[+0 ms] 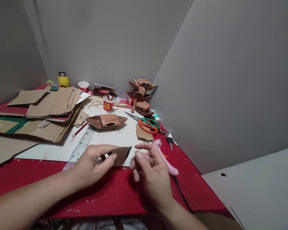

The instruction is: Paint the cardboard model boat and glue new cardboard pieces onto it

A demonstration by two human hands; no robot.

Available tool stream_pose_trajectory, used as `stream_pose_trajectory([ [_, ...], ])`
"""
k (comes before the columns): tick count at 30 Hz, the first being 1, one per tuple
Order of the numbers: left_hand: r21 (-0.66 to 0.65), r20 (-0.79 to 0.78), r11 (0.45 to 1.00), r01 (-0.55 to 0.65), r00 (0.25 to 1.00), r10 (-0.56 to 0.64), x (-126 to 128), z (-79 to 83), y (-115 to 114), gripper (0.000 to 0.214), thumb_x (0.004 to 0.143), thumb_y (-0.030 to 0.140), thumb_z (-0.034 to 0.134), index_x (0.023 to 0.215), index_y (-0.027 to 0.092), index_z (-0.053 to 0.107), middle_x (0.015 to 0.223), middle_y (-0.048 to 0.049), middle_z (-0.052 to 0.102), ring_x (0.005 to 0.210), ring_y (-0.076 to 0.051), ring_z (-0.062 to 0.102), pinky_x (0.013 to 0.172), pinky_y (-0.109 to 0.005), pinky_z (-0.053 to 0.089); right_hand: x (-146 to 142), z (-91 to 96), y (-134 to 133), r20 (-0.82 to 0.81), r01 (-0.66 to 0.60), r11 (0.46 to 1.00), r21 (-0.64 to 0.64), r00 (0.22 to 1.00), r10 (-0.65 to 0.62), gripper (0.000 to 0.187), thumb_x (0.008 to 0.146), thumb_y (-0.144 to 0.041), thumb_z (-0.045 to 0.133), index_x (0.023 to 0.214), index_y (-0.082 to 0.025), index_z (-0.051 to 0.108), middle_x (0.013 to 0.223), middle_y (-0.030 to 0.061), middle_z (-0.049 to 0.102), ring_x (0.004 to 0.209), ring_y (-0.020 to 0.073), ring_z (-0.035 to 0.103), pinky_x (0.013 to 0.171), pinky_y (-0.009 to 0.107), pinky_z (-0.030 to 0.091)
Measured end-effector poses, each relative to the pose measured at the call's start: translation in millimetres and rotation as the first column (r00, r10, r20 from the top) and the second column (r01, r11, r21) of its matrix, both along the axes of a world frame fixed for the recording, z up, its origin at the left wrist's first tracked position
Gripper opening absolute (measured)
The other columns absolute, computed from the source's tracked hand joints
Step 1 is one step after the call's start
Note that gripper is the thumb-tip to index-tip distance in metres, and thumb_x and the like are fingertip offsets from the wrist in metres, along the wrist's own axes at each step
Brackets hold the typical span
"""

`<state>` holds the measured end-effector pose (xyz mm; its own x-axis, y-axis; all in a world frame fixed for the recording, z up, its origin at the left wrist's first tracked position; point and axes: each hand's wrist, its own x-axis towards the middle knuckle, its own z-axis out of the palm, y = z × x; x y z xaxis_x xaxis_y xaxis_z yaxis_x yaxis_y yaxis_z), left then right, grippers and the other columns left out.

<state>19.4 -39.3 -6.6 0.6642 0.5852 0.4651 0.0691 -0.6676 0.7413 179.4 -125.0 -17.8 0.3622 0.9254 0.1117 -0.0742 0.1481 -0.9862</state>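
Left hand [93, 164] pinches cardboard piece [122, 155] by its 9 o'clock edge; right hand [150, 171] loosely curled, empty, just beside at 3 o'clock; open white sheet [117, 140] at 12 o'clock.

Table cover [105, 195]: red. Cardboard piece [121, 155]: plain brown. Glue gun [165, 160]: pink. Scissors [140, 120]: green and orange handles. Bottle [63, 80]: yellow, dark cap. Paper cup [108, 104]: red, white panel, red character. Cardboard sheet [14, 126]: brown, green stripe.
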Motion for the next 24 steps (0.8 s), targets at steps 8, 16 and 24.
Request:
stream_pose_trajectory([
  [8, 0.598, 0.045, 0.802, 0.011, 0.998, -0.048, -6.1, -9.4, 4.8, 0.038, 0.083, 0.006, 0.058, 0.121, 0.01, 0.055, 0.097, -0.0137, 0.073, 0.083, -0.019, 0.066, 0.073, -0.03, 0.056, -2.4, -7.3, -2.2, -0.087, -0.308, 0.951, -0.025, 0.948, 0.305, 0.032, 0.089, -0.044, 0.06, 0.076, -0.015, 0.064, 0.057, -0.0005, 0.064, 0.034, 0.0048, 0.048, 0.035, 0.015, 0.037],
  [16, 0.729, -0.038, 0.685, 0.009, 0.999, 0.028, -9.3, -5.6, 0.0, 0.033, 0.088, 0.01, 0.055, 0.121, 0.008, 0.054, 0.103, -0.0152, 0.071, 0.086, -0.021, 0.065, 0.071, -0.033, 0.058, -0.6, -8.9, -1.8, -0.147, -0.364, 0.931, -0.017, 0.922, 0.357, 0.034, 0.089, -0.043, 0.061, 0.071, -0.015, 0.061, 0.051, -0.0026, 0.06, 0.032, 0.0053, 0.047, 0.034, 0.015, 0.036],
  [24, 0.818, -0.076, 0.575, 0.012, 0.993, 0.088, -11.3, -8.5, -2.0, 0.031, 0.092, 0.013, 0.048, 0.12, 0.005, 0.057, 0.101, -0.0171, 0.072, 0.091, -0.023, 0.067, 0.078, -0.036, 0.059, -3.4, -2.6, 1.2, -0.171, -0.361, 0.932, -0.042, 0.921, 0.349, 0.033, 0.086, -0.044, 0.062, 0.069, -0.015, 0.058, 0.051, -0.0026, 0.062, 0.03, 0.0047, 0.045, 0.032, 0.014, 0.034],
])
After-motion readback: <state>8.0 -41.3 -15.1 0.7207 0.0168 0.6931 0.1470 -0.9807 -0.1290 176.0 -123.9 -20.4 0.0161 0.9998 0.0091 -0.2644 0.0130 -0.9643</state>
